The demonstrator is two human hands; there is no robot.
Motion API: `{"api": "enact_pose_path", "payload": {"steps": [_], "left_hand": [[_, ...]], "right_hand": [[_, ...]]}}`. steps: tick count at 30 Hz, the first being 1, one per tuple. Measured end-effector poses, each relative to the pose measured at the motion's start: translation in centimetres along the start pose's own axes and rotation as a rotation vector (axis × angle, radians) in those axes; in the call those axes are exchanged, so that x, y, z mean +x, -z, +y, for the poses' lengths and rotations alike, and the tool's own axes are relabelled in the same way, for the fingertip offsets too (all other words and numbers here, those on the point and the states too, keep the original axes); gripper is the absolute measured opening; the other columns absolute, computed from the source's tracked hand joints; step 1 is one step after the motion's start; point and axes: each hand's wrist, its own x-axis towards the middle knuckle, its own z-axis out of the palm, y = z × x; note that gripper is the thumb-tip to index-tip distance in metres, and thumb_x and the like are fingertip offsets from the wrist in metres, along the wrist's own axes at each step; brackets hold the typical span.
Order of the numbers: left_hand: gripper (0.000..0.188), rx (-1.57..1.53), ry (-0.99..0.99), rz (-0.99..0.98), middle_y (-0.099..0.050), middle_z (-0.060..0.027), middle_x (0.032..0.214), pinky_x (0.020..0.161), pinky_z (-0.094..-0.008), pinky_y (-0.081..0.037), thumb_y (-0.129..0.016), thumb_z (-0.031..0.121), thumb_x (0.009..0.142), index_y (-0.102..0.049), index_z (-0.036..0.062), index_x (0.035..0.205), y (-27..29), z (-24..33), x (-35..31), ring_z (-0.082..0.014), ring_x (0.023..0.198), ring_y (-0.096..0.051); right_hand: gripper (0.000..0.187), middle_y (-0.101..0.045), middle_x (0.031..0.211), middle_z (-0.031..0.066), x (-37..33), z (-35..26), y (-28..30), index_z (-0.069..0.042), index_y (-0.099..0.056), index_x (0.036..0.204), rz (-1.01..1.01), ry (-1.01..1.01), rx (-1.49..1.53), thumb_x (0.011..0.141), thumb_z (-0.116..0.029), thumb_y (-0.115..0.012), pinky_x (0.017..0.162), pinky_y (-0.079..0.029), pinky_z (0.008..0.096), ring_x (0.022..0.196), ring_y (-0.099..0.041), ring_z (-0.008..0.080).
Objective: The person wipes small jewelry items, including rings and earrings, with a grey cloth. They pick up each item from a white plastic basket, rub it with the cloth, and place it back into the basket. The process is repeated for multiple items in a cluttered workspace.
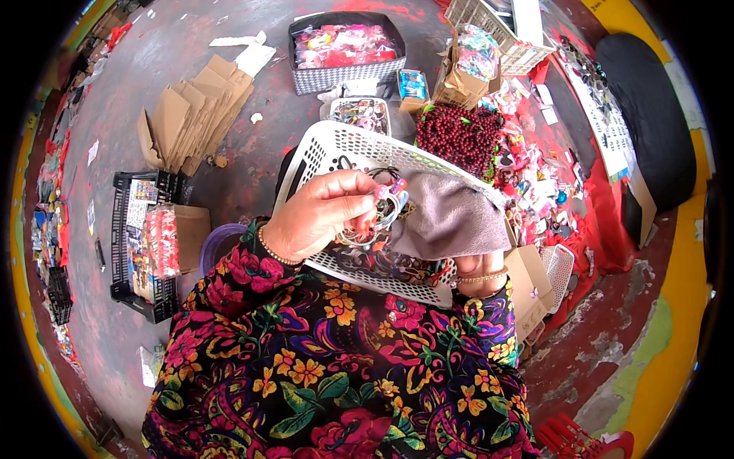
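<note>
My left hand (pixel 330 213) is closed, thumb against fingers, on a small bunch of thin looped bands (pixel 388 208) that look like hair ties, pale, dark and reddish with small coloured bits. It is above a white perforated plastic basket (pixel 315 150) resting against my lap. More small bands and trinkets (pixel 382 264) lie inside the basket. A greyish-mauve cloth (pixel 447 214) drapes over the basket's right part. Under the cloth's near edge is my right hand (pixel 480 265); its wrist shows but its fingers are hidden, so its grip cannot be made out.
Beyond the basket stand a white tray of small accessories (pixel 359 113), a patterned bin of pink packets (pixel 348 78) and dark red beads (pixel 459 141). Left are flattened cardboard (pixel 195 115), a black crate (pixel 122 252) and a purple tub (pixel 220 249). Loose trinkets (pixel 535 183) cover red cloth at right.
</note>
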Motion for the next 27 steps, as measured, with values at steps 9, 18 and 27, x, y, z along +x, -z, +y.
{"api": "enact_pose_path", "payload": {"steps": [9, 18, 27], "left_hand": [[0.017, 0.074, -0.024, 0.009, -0.058, -0.0014, 0.085, 0.066, -0.0205, -0.045, -0.052, 0.007, 0.087, -0.057, -0.0022, 0.101, -0.9, -0.3, 0.2, -0.0058, 0.072, -0.054], [0.007, 0.346, -0.104, 0.079, -0.056, -0.0005, 0.073, 0.055, -0.0206, -0.044, -0.052, 0.001, 0.084, -0.057, -0.0009, 0.087, -2.3, -0.4, 0.2, -0.0054, 0.063, -0.052], [0.008, 0.455, -0.198, 0.095, -0.054, -0.0018, 0.064, 0.05, -0.0206, -0.041, -0.051, -0.001, 0.082, -0.05, -0.0008, 0.074, -2.1, -1.8, 0.6, -0.0053, 0.056, -0.05]], "right_hand": [[0.046, -0.048, 0.117, 0.0098, -0.1, -1.1, -6.3, -0.002, -0.039, 0.124, -0.177, -0.1, 0.236, 0.087, -0.027, -0.049, 0.086, -0.039, 0.0269, 0.107, -0.047, 0.0171], [0.034, -0.058, 0.096, 0.0066, -0.4, 0.0, -7.6, 0.001, -0.049, 0.113, -0.266, 0.016, -0.436, 0.084, -0.016, -0.057, 0.075, -0.046, 0.0241, 0.084, -0.056, 0.0115], [0.012, -0.063, 0.078, 0.0071, -0.5, -0.3, -7.7, -0.003, -0.061, 0.09, -0.134, 0.346, -1.066, 0.079, -0.005, -0.061, 0.062, -0.046, 0.0272, 0.074, -0.06, 0.0153]]}}
